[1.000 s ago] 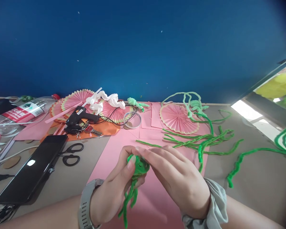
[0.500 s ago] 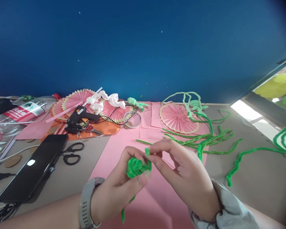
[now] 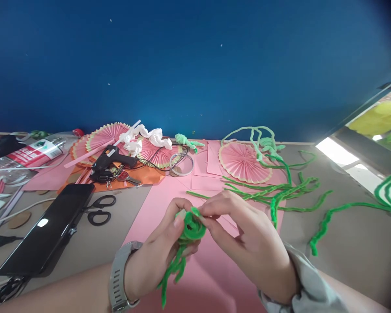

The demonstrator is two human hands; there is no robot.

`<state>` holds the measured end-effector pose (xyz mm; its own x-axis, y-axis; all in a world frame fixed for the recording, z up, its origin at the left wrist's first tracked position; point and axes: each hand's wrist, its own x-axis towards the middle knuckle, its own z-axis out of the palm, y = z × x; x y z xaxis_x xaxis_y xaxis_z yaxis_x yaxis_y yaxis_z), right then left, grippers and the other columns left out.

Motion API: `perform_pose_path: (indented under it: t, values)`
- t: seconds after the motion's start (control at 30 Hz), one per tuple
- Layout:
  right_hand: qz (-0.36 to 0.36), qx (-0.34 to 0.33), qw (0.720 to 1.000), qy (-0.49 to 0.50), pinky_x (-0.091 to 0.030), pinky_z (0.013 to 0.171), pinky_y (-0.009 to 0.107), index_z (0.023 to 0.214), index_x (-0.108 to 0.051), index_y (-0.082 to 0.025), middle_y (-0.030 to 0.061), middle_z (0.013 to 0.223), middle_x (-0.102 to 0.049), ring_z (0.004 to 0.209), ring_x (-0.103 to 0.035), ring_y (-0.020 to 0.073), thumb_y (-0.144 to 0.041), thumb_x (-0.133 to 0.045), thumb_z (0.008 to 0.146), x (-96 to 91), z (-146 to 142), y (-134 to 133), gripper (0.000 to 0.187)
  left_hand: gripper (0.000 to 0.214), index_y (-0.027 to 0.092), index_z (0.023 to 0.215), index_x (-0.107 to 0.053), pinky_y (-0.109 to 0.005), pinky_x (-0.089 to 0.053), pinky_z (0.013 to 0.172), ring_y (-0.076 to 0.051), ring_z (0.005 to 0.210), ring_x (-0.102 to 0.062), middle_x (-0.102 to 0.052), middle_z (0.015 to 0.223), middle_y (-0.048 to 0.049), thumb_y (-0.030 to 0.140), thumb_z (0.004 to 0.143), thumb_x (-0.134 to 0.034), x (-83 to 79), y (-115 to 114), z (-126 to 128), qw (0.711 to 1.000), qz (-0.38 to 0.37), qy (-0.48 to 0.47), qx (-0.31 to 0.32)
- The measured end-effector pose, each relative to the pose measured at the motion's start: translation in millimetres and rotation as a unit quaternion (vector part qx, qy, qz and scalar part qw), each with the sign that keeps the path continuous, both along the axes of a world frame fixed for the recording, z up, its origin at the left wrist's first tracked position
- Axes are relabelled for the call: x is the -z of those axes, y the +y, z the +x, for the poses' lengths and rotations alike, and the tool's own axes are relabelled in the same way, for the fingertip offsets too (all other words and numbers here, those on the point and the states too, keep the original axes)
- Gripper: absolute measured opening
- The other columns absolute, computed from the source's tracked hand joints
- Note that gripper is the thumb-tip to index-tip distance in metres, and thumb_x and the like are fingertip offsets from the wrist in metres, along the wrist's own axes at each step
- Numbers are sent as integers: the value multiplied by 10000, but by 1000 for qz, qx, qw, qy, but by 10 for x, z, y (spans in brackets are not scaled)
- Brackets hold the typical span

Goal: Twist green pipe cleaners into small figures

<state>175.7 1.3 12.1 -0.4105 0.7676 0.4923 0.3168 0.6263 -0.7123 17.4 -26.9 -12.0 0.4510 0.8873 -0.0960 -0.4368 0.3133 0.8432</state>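
Note:
Both my hands hold a coiled green pipe cleaner (image 3: 191,229) above a pink paper sheet (image 3: 156,213). My left hand (image 3: 161,256), with a grey watch on the wrist, is closed round the coil from below, thumb on its top. My right hand (image 3: 247,243) pinches the coil's end between thumb and fingers. Loose green tails (image 3: 171,274) hang down under my left hand.
Several loose green pipe cleaners (image 3: 280,191) lie to the right beside a pink paper fan (image 3: 243,161). At the left are a black phone (image 3: 45,230), scissors (image 3: 99,208), a glue gun (image 3: 112,157), more fans (image 3: 106,135), a tape ring (image 3: 181,164) and a plastic bottle (image 3: 32,150).
The coil has turned in my hands and its tails hang lower again. My right hand has shifted its pinch on the coil's end. My left thumb moved back on top.

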Motion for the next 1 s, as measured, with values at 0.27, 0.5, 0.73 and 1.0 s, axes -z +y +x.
perform_pose_path:
  t: [0.27, 0.5, 0.73, 1.0]
  values:
    - [168, -11, 976, -139, -483, 745, 297, 948, -541, -141, 82, 916, -622, 848, -562, 167, -33, -466, 803, 4, 3, -18, 195, 202, 247, 880, -426, -232, -346, 636, -105, 707, -381, -419, 864, 5, 381, 911, -279, -10, -12, 4, 995, 12, 28, -95]
    - [268, 10, 924, -273, -506, 601, 301, 885, -600, -144, 78, 769, -639, 670, -584, 166, -95, -338, 872, -101, -1, -21, 267, 183, 247, 902, -434, -222, -354, 616, -99, 670, -369, -422, 865, 9, 366, 910, -295, -24, -3, 6, 992, 12, 64, -107]
    - [275, -12, 934, -226, -508, 663, 287, 897, -607, -148, 76, 819, -659, 744, -607, 163, -91, -350, 869, -46, 24, 35, 265, 250, 200, 814, -419, -216, -261, 513, -80, 521, -237, -302, 612, 50, 372, 914, -269, -49, 72, -16, 998, 4, 40, -43]
    - [171, -7, 977, -125, -485, 697, 278, 972, -506, -166, 60, 871, -631, 801, -576, 153, -30, -450, 795, 138, 39, 35, 231, 254, 218, 879, -391, -200, -235, 456, -74, 490, -276, -342, 597, 48, 412, 912, -231, -30, 38, -4, 997, -9, 77, -12]
